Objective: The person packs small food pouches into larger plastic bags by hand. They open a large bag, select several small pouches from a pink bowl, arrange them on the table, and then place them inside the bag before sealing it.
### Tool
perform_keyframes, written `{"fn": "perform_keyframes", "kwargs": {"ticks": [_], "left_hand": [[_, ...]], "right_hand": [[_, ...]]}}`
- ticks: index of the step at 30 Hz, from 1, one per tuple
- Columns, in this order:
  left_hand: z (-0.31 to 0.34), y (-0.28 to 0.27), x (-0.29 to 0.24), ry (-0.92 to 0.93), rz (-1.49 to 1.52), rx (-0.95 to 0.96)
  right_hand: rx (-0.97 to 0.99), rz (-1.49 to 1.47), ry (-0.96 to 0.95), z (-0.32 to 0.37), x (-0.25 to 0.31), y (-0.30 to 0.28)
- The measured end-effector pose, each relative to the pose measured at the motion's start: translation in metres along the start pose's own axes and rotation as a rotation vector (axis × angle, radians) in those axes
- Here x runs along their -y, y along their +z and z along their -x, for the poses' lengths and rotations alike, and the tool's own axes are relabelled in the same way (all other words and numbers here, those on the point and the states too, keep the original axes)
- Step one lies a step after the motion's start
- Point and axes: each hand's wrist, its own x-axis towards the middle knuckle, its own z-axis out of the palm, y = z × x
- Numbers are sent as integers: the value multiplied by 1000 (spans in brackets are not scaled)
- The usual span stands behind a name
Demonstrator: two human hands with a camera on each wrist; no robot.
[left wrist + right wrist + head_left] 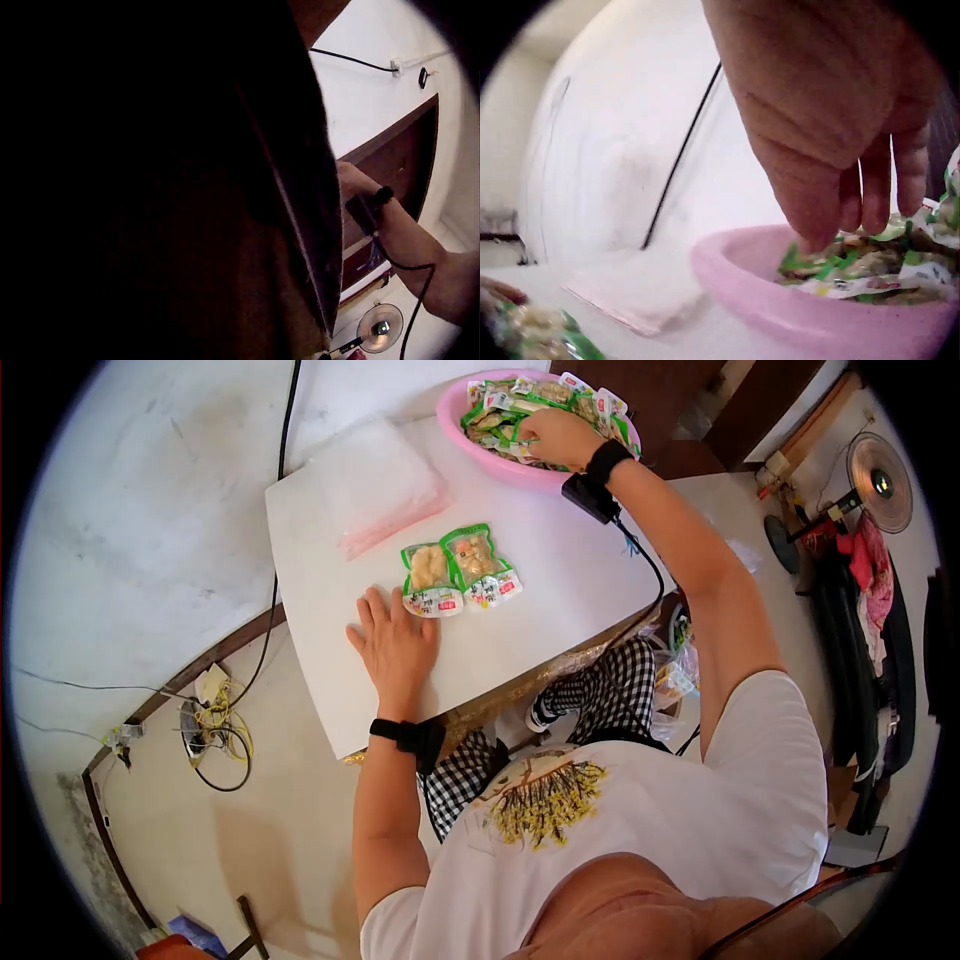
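My left hand [396,652] lies flat on the white table, fingers spread, its fingertips right beside two snack packets. The left packet [432,567] and the right packet [478,555] lie next to each other, with clear windows, green borders and white printed ends. My right hand [562,438] reaches down into a pink basin [515,470] heaped with similar packets [877,262]. In the right wrist view, the fingers [875,187] of this hand point down with gaps between them, and the thumb touches a green-edged packet. Its fingertips are partly hidden among the packets.
A stack of clear plastic bags [365,475] with a pink edge lies at the table's back left. A black cable [655,575] trails from the right wrist. On the right stands a fan [880,482]. Darkness fills most of the left wrist view.
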Motion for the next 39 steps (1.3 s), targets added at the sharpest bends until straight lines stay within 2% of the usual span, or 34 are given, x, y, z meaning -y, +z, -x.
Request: {"fn": "perform_keyframes", "kwargs": {"ticks": [1,4,6,9,15,18,19,20,22,23,25,27,30,33,35,36,38,39], "left_hand": [[-1,-2,0,-3,14,27],[1,9,5,32,14,-116],[2,11,4,26,24,-117],[2,9,4,27,27,-113],[3,7,5,51,-7,-79],[4,6,5,55,-9,-94],[5,5,5,55,-9,-95],[5,6,5,56,-8,-103],[6,8,5,58,-9,-112],[6,8,5,63,4,-122],[5,8,4,69,26,-145],[5,9,5,55,41,-123],[5,15,6,47,11,-140],[6,7,6,25,24,-79],[2,8,1,28,35,-58],[4,14,4,30,17,-71],[4,16,4,24,-12,-82],[4,14,3,18,-23,-75]], "right_hand": [[36,81,-7,-5,-8,4],[164,293,-4,-16,-13,12],[281,403,32,-21,-12,11],[193,385,79,-29,-17,29],[-225,289,35,-37,-44,-3],[-408,-55,32,-17,-32,-45],[-463,-155,-30,-15,-29,-49],[-401,-329,-5,-5,-25,-52],[-266,-679,51,36,18,-76],[-229,-747,-7,51,26,-75],[-131,-770,22,76,46,-62],[-44,-747,84,94,60,-46],[-212,-238,-130,106,67,-13],[-452,-284,-333,121,74,40],[-106,-192,-151,141,90,43],[145,-60,-96,143,89,47],[121,-212,-198,153,80,55],[70,-218,-191,153,75,49]]}}
